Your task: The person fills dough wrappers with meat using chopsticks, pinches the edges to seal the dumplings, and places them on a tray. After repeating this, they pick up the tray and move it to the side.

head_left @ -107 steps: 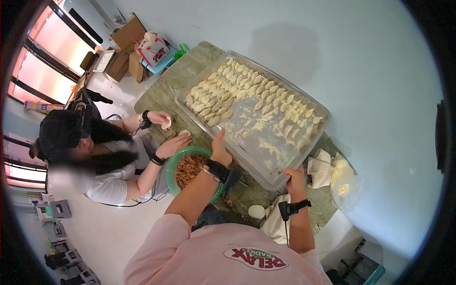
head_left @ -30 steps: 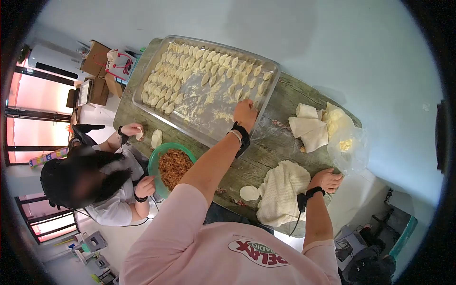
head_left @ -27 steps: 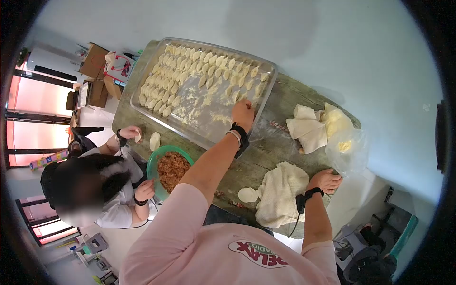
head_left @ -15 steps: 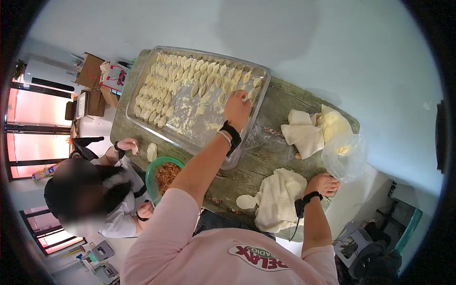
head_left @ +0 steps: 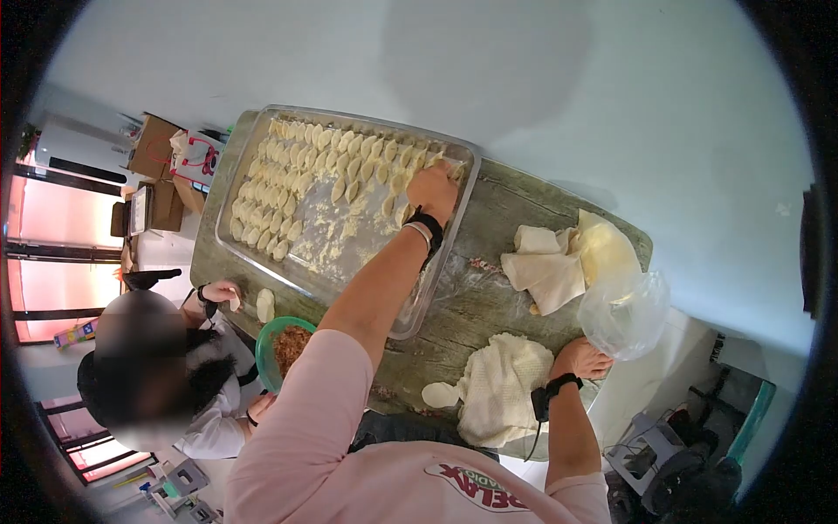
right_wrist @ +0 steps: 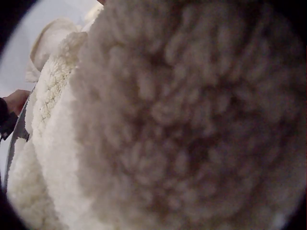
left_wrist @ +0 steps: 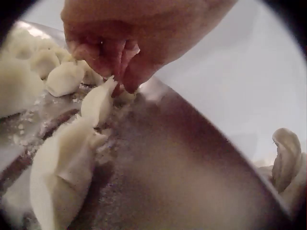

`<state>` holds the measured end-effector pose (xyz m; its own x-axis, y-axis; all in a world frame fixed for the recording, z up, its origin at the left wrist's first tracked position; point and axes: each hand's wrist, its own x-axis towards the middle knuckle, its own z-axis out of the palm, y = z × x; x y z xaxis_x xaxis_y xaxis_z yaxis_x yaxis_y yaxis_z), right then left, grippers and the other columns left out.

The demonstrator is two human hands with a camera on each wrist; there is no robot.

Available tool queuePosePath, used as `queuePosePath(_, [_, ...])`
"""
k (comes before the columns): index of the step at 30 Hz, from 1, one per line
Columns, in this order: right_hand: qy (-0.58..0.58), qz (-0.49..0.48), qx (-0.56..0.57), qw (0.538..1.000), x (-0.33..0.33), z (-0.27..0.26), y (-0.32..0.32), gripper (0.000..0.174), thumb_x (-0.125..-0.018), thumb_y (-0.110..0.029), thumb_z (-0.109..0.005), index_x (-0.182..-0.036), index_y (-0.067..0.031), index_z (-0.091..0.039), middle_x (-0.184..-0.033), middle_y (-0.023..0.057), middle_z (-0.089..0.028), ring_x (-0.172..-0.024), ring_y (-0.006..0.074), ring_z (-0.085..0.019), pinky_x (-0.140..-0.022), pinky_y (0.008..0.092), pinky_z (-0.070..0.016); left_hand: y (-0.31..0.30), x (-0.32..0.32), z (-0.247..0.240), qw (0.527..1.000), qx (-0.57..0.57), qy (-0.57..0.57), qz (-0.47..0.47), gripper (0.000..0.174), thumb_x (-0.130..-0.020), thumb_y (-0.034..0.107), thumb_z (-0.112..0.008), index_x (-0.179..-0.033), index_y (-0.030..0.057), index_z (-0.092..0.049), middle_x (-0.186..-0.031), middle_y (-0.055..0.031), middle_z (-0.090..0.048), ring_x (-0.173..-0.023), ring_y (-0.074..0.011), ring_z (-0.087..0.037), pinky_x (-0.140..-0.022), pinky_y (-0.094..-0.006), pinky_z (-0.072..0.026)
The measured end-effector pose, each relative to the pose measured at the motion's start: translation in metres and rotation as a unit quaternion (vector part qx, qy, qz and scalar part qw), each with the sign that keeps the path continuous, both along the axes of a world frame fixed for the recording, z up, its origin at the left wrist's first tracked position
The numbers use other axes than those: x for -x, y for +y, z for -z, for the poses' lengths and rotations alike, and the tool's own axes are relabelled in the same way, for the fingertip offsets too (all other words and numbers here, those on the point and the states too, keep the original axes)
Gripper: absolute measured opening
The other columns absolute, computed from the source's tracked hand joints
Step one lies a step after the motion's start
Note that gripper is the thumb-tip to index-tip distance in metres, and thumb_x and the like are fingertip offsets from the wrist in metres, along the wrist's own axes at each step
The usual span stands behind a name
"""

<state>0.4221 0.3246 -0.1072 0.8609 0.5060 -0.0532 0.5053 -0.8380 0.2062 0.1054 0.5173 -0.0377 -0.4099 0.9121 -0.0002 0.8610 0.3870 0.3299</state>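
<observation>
A clear, flour-dusted plastic tray (head_left: 460,210) holds rows of pale dumplings (head_left: 297,157). My left hand (head_left: 434,188) reaches over its right side to the back right corner. In the left wrist view the thumb and fingers of my left hand (left_wrist: 129,52) pinch at the pointed end of a dumpling (left_wrist: 97,105). Closer to that camera lies a larger-looking dumpling (left_wrist: 62,177). My right hand (head_left: 580,360) rests on the table's right corner, beside a white towel (head_left: 502,384). Fleecy cloth (right_wrist: 192,115) covers most of the right wrist view, hiding that hand.
A round wrapper (head_left: 439,395) lies left of the towel. Folded cloth (head_left: 550,271) and a clear plastic bag (head_left: 624,314) sit at the table's right end. On the left, another person's hand (head_left: 224,295) holds a wrapper near a green bowl (head_left: 264,349) of filling.
Both hands gripped the tray's near edge at first; it now lies farther left. My left hand has moved back along the right-hand dumplings. My right hand has moved to the table corner.
</observation>
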Motion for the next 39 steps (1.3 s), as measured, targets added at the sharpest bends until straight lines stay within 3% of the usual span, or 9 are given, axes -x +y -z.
queuePosePath(6, [0.019, 0.005, 0.014, 1.0, -0.001, 0.003, -0.003, 0.055, -0.092, -0.04, -0.025, -0.135, -0.0049, -0.029, -0.141, 0.0114, -0.028, -0.13, 0.0294, -0.021, -0.103, 0.0423, -0.0162, 0.008, 0.01, 0.022, 0.989, -0.098, -0.109, 0.013, 0.02, -0.069, 0.019, -0.064, -0.088, 0.0132, -0.063, -0.078, -0.0103, -0.064, -0.074, -0.0317, -0.061, -0.062, -0.0397, -0.05])
queuePosePath(10, [0.047, -0.009, 0.08, 0.996, 0.009, -0.023, 0.002, 0.055, -0.092, -0.039, -0.025, -0.136, -0.0053, -0.027, -0.142, 0.0118, -0.026, -0.13, 0.0296, -0.019, -0.104, 0.0425, -0.0142, 0.004, 0.03, 0.011, 0.973, -0.227, -0.026, 0.038, 0.021, -0.069, 0.016, -0.064, -0.09, 0.0107, -0.062, -0.084, -0.0121, -0.064, -0.077, -0.0329, -0.06, -0.065, -0.0407, -0.0495])
queuePosePath(12, [0.104, 0.012, 0.083, 0.991, 0.013, -0.038, 0.008, 0.055, -0.092, -0.039, -0.026, -0.136, -0.0057, -0.025, -0.142, 0.0117, -0.025, -0.13, 0.0295, -0.019, -0.105, 0.0423, -0.0134, 0.008, 0.035, 0.008, 0.989, -0.139, -0.029, 0.043, 0.025, -0.071, 0.018, -0.064, -0.092, 0.0047, -0.062, -0.088, -0.0155, -0.063, -0.082, -0.0314, -0.06, -0.07, -0.0414, -0.0482])
queuePosePath(15, [0.085, 0.013, 0.081, 0.993, 0.014, -0.033, 0.008, 0.055, -0.092, -0.038, -0.028, -0.135, -0.0055, -0.027, -0.142, 0.0115, -0.026, -0.13, 0.0287, -0.019, -0.105, 0.0418, -0.0135, 0.01, 0.03, 0.003, 0.998, -0.041, -0.011, 0.038, 0.025, -0.071, 0.016, -0.063, -0.093, 0.0052, -0.062, -0.088, -0.0149, -0.063, -0.082, -0.0319, -0.06, -0.071, -0.0414, -0.0485])
queuePosePath(24, [0.058, -0.024, 0.01, 0.998, 0.007, -0.015, -0.002, 0.056, -0.09, -0.041, -0.031, -0.133, -0.005, -0.031, -0.139, 0.0111, -0.031, -0.127, 0.0275, -0.023, -0.102, 0.0413, -0.0156, 0.019, 0.03, 0.024, 0.995, -0.075, -0.064, 0.021, 0.02, -0.07, 0.012, -0.061, -0.089, 0.0126, -0.064, -0.083, -0.0147, -0.064, -0.079, -0.0332, -0.061, -0.067, -0.0409, -0.0492])
queuePosePath(31, [0.058, -0.007, 0.03, 0.998, 0.004, -0.008, -0.002, 0.056, -0.09, -0.042, -0.03, -0.133, -0.0052, -0.031, -0.14, 0.011, -0.03, -0.126, 0.0268, -0.024, -0.101, 0.0416, -0.0158, 0.013, 0.03, 0.008, 0.993, -0.07, -0.072, 0.059, 0.019, -0.07, 0.015, -0.063, -0.088, 0.0085, -0.063, -0.084, -0.0135, -0.064, -0.08, -0.0321, -0.061, -0.066, -0.0408, -0.0489])
queuePosePath(34, [0.047, -0.032, -0.027, 0.998, 0.001, -0.002, -0.007, 0.056, -0.09, -0.042, -0.03, -0.133, -0.0053, -0.031, -0.14, 0.0105, -0.03, -0.126, 0.0265, -0.025, -0.101, 0.0416, -0.0165, 0.007, 0.036, -0.005, 0.982, -0.144, -0.102, 0.063, 0.021, -0.07, 0.019, -0.066, -0.086, 0.0063, -0.062, -0.085, -0.0123, -0.063, -0.081, -0.031, -0.061, -0.067, -0.0399, -0.0491])
queuePosePath(36, [0.039, -0.06, 0.017, 0.997, 0.002, -0.008, -0.007, 0.056, -0.091, -0.042, -0.029, -0.133, -0.0057, -0.03, -0.14, 0.0099, -0.03, -0.125, 0.0264, -0.025, -0.1, 0.0415, -0.0176, -0.001, 0.037, -0.018, 0.996, 0.002, -0.041, 0.082, 0.027, -0.069, 0.021, -0.067, -0.088, 0.0036, -0.06, -0.086, -0.0158, -0.062, -0.082, -0.0279, -0.061, -0.069, -0.0381, -0.0479])
queuePosePath(39, [0.0, -0.066, 0.037, 0.997, 0.003, -0.007, -0.007, 0.055, -0.091, -0.041, -0.029, -0.133, -0.0063, -0.031, -0.14, 0.0099, -0.029, -0.124, 0.0265, -0.026, -0.1, 0.0416, -0.0184, -0.005, 0.034, -0.023, 0.993, 0.065, 0.026, 0.095, 0.029, -0.068, 0.024, -0.068, -0.089, 0.004, -0.059, -0.087, -0.016, -0.062, -0.081, -0.0297, -0.06, -0.067, -0.0398, -0.0477])
